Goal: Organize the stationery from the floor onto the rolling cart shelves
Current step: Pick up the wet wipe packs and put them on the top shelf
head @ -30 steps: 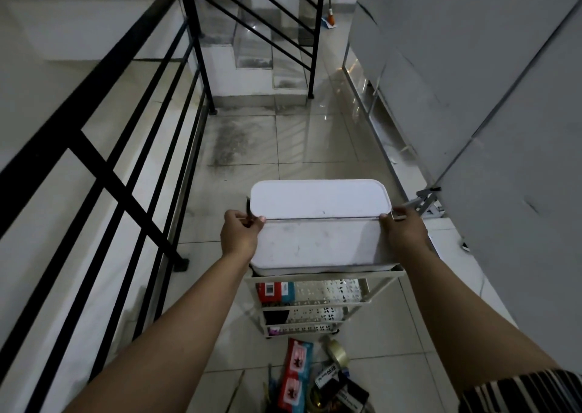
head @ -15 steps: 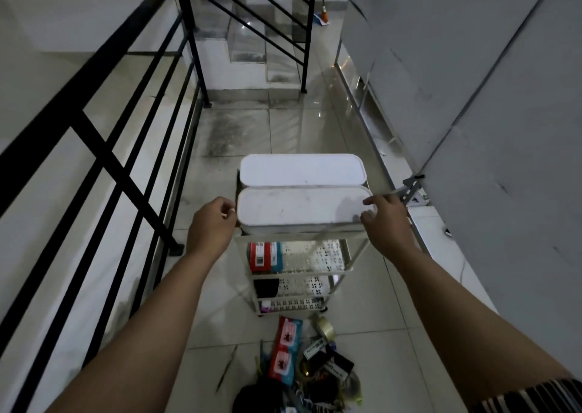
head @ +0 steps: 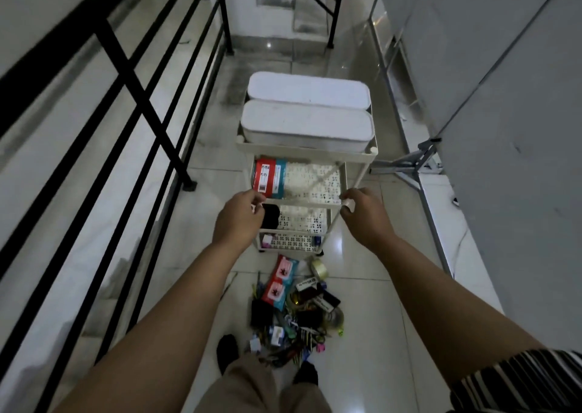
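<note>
I'd call this early days — the rolling cart carries two white lidded boxes on top and a red-and-teal packet on the shelf below, but most of the stationery lies heaped on the floor by my feet. My left hand and right hand curl their fingers round the cart's frame. Railing left, wall right — a narrow lane, open ahead

2 hands gripping rolling cart, stationery on floor
</note>
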